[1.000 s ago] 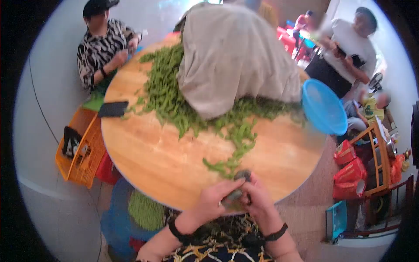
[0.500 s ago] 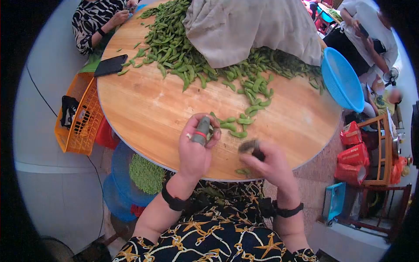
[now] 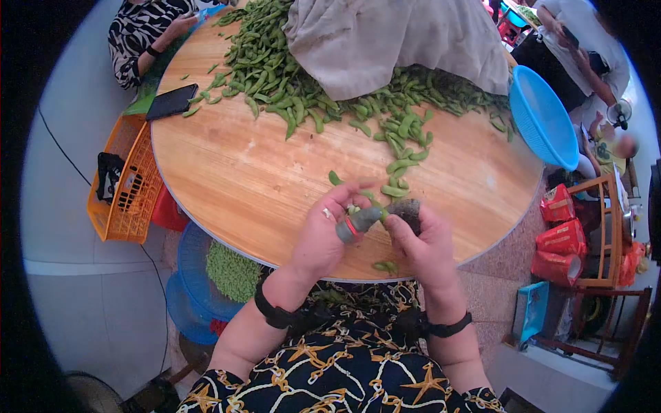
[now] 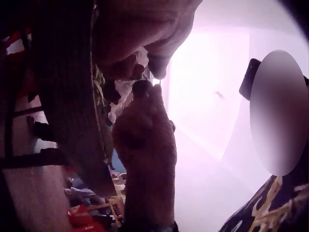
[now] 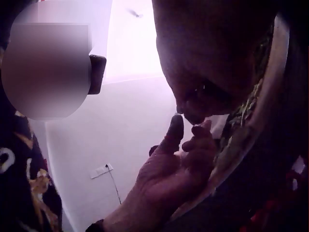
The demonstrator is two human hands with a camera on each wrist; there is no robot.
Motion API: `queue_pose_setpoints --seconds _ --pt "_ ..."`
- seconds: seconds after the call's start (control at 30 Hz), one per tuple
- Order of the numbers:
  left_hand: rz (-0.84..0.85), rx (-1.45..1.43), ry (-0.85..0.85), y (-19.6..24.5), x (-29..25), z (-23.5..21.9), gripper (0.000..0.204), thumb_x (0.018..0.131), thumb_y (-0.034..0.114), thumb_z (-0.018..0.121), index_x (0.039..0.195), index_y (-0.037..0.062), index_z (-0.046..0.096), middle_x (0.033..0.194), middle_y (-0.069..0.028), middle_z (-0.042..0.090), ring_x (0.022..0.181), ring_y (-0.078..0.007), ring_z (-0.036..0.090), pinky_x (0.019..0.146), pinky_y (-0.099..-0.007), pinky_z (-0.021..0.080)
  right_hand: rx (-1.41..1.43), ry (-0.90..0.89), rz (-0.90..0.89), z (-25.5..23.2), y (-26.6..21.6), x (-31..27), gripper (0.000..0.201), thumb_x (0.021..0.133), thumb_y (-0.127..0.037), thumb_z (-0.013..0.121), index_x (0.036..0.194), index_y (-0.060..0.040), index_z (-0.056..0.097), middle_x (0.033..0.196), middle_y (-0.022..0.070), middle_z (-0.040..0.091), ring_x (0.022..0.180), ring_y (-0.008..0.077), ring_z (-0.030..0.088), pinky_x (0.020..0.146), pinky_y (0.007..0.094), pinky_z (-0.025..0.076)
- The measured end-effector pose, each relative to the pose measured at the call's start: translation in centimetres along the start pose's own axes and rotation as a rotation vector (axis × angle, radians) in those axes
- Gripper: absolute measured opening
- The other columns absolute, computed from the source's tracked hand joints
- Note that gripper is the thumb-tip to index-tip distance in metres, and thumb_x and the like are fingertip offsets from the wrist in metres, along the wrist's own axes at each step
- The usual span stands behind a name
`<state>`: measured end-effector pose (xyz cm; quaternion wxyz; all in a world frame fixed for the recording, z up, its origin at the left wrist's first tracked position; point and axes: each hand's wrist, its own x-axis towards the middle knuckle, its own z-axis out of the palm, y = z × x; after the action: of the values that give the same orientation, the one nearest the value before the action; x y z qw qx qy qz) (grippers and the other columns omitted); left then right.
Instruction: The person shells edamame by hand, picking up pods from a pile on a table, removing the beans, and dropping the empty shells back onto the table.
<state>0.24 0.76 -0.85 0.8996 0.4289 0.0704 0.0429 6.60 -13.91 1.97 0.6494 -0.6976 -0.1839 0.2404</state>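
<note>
In the head view, the left hand, its thumb in a grey cover with a red band, pinches a green pod together with the right hand. Small pale beans lie within the left hand's curled fingers. Dark covering shows on the right fingers. The left wrist view has the left hand above and the right hand below, tips close together. Both hands, left and right, meet in the dim right wrist view; the pod is unclear there.
Pods spread around a grey cloth on the round wooden table. A phone lies at left, a blue basket stands at right. Shelled beans fill a container below. Other people are beyond the table.
The head view has tilted down since the first frame. From half a second ago, the hands have come together from apart, and a pod is now held between them.
</note>
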Motion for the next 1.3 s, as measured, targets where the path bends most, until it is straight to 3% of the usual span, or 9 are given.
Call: queue_pose_setpoints --seconds 0.27,0.37,0.57,0.87,0.97,1.03,1.07,1.17,1.3 --pt "0.091 -0.089 -0.048 -0.7 -0.3 -0.2 0.017 0.081 0.013 0.062 0.094 0.0025 0.059 0.085 0.0003 0.059 0.074 -0.0027 0.051 0.059 -0.0168 0.038 -0.007 -0.063 0.151 1.4 0.2 -0.9 0.017 0.087 -0.017 0.053 0.078 -0.0032 0.055 0.060 -0.0045 0.048 0.053 0.0030 0.043 0.046 0.0199 0.034" --pt "0.030 -0.084 0.081 -0.2 -0.6 0.2 0.013 0.082 0.015 0.062 0.088 0.0039 0.060 0.079 0.0022 0.058 0.069 -0.0028 0.051 0.059 -0.0164 0.038 0.161 -0.150 0.201 1.4 -0.2 -1.3 0.021 0.090 -0.021 0.047 0.078 -0.0046 0.051 0.062 -0.0041 0.047 0.054 0.0038 0.043 0.048 0.0194 0.034" --pt "0.080 0.215 0.168 -1.4 -0.2 -0.2 0.010 0.082 0.014 0.061 0.083 0.0041 0.059 0.073 0.0036 0.056 0.066 -0.0023 0.048 0.057 -0.0179 0.038 0.268 -0.248 0.236 0.8 0.6 -1.5 0.021 0.092 -0.021 0.043 0.077 -0.0068 0.048 0.065 -0.0039 0.046 0.053 0.0036 0.039 0.046 0.0181 0.031" --pt "0.116 0.158 -0.245 -0.3 0.0 -0.9 0.007 0.082 0.010 0.059 0.082 0.0032 0.058 0.077 0.0039 0.053 0.074 -0.0030 0.048 0.065 -0.0198 0.040 0.677 -0.317 0.456 0.5 0.1 -1.7 0.014 0.091 -0.019 0.045 0.090 -0.0067 0.052 0.066 -0.0033 0.048 0.050 0.0024 0.039 0.044 0.0171 0.030" --pt "0.037 0.053 -0.198 -0.4 -0.3 -0.4 0.009 0.081 0.010 0.061 0.085 0.0030 0.058 0.078 0.0034 0.052 0.074 -0.0044 0.047 0.066 -0.0213 0.040 0.464 -0.218 0.278 0.9 0.5 -1.8 0.014 0.090 -0.019 0.047 0.092 -0.0063 0.054 0.065 -0.0037 0.048 0.048 0.0028 0.039 0.043 0.0167 0.030" --pt "0.211 0.580 0.033 -0.6 -0.3 0.1 0.012 0.084 0.016 0.058 0.083 0.0047 0.056 0.077 0.0028 0.051 0.071 -0.0050 0.046 0.064 -0.0187 0.038 0.243 -0.152 0.144 0.9 1.4 -1.6 0.014 0.090 -0.019 0.048 0.091 -0.0061 0.055 0.064 -0.0039 0.048 0.048 0.0029 0.039 0.043 0.0165 0.030" --pt "0.212 0.580 0.033 -0.8 -0.3 0.1 0.012 0.084 0.016 0.058 0.083 0.0047 0.056 0.077 0.0028 0.051 0.071 -0.0050 0.046 0.064 -0.0187 0.038 0.023 -0.087 0.009 1.0 1.6 -1.5 0.014 0.090 -0.019 0.049 0.089 -0.0059 0.056 0.062 -0.0041 0.048 0.048 0.0029 0.039 0.043 0.0164 0.031" --pt "0.216 0.586 0.048 -0.8 -0.4 0.2 0.010 0.083 0.013 0.057 0.088 0.0042 0.057 0.081 0.0030 0.053 0.071 -0.0040 0.045 0.063 -0.0177 0.037 0.332 -0.056 0.258 0.5 1.1 -1.1 0.015 0.088 -0.018 0.051 0.086 -0.0050 0.057 0.061 -0.0037 0.050 0.050 0.0029 0.042 0.044 0.0170 0.033" --pt "0.119 0.441 0.076 -0.5 -0.7 0.4 0.019 0.083 0.007 0.053 0.100 0.0035 0.058 0.085 0.0021 0.056 0.074 -0.0048 0.049 0.064 -0.0170 0.039 0.438 -0.121 0.322 -0.5 0.8 -0.5 0.016 0.087 -0.018 0.052 0.088 -0.0027 0.056 0.063 -0.0046 0.050 0.052 0.0046 0.045 0.045 0.0202 0.036"
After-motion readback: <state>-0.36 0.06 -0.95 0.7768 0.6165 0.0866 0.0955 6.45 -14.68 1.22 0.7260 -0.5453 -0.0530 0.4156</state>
